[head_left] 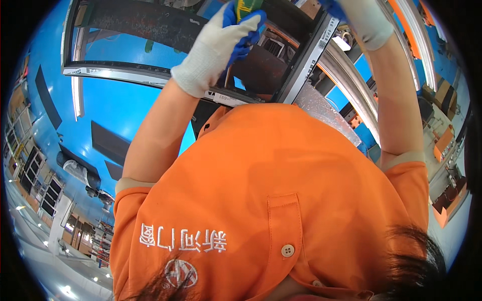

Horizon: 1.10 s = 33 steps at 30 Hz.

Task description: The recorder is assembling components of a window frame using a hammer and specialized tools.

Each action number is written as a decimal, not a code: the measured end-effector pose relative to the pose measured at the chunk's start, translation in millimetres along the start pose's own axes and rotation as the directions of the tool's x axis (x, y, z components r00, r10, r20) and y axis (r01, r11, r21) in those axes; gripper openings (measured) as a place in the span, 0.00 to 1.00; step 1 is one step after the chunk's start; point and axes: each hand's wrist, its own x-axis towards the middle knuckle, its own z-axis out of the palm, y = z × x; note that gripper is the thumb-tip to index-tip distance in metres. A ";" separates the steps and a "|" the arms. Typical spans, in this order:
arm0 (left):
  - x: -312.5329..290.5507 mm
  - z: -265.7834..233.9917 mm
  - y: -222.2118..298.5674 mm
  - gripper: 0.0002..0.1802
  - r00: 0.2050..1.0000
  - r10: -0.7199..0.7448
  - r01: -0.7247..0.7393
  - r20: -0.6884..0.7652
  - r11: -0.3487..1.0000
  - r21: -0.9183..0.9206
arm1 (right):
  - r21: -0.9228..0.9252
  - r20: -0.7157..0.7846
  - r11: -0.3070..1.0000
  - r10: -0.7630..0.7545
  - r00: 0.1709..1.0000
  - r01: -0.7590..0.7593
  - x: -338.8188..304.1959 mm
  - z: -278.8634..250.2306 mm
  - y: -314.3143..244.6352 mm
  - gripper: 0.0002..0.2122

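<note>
My left hand (216, 47), in a white knitted glove with blue-coated fingers, is closed around a green thing with yellow marks (247, 7). Its upper part runs out of the picture, so its kind does not show. That hand is over the dark window frame (125, 75), whose outer rails carry white printed film. At the upper right, my right hand (364, 20) wears the same sort of glove. Its blue fingertips lie by the top of the frame's right rail (314, 55), mostly cut off by the picture's edge; whether they grip anything is hidden.
The frame lies close against my orange shirt (281, 150). Long silvery profiles (346, 80) run along its right side. Dark flat strips (47, 98) lie on the blue surface (105, 105) to the left. A roll in clear plastic (78, 170) is farther left; cartons (444, 98) stand at right.
</note>
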 end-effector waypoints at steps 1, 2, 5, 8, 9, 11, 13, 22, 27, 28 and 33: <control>2.8 -14.4 -12.8 0.24 0.992 0.080 -0.060 0.095 0.979 -0.194 | 0.293 0.006 0.953 0.081 0.997 -0.080 -3.8 -5.9 -15.8 0.14; 9.2 -22.6 -16.9 0.21 0.965 0.176 -0.091 0.196 0.921 -0.379 | 0.552 0.019 0.819 0.177 0.984 -0.158 -8.6 -16.0 -28.5 0.13; 10.4 -18.9 -20.2 0.21 0.953 0.246 -0.132 0.176 0.862 -0.490 | 0.906 0.113 0.394 0.131 0.985 -0.156 -12.6 -12.6 -23.2 0.13; 0.6 -1.2 -24.3 0.28 0.970 0.167 -0.214 -0.179 0.935 -0.283 | 0.908 0.073 -0.372 -0.317 0.945 -0.195 -11.2 8.5 0.8 0.13; 0.1 -2.6 -25.2 0.28 0.969 0.167 -0.215 -0.183 0.934 -0.285 | 0.907 0.077 -0.371 -0.320 0.944 -0.199 -12.7 8.0 -5.3 0.13; -1.5 -6.1 -27.0 0.26 0.971 0.152 -0.199 -0.186 0.941 -0.273 | 0.963 0.187 0.193 0.019 0.982 -0.187 -24.8 0.3 -29.1 0.14; 0.5 -5.6 -24.6 0.25 0.978 0.135 -0.173 -0.159 0.951 -0.258 | 0.674 0.050 0.672 0.372 0.927 -0.306 -35.6 -11.0 -47.2 0.14; -5.4 21.3 -15.9 0.25 0.956 0.279 -0.282 -0.092 0.959 -0.017 | 0.647 -0.055 0.762 0.039 0.998 0.006 -26.4 -49.8 -34.5 0.16; -16.0 23.7 -0.4 0.30 0.951 0.290 -0.252 -0.109 0.928 0.273 | 0.210 -0.217 0.928 -0.262 0.940 0.307 -7.6 -21.1 -21.0 0.16; -22.2 25.4 -0.1 0.33 0.950 0.288 -0.228 -0.122 0.904 0.362 | -0.137 0.127 0.880 -0.440 0.889 0.455 -8.1 -10.7 -14.1 0.16; -25.1 26.2 2.8 0.32 0.965 0.255 -0.217 -0.063 0.910 0.353 | -0.112 0.161 0.968 -0.205 0.965 0.224 -0.5 -14.2 -33.8 0.15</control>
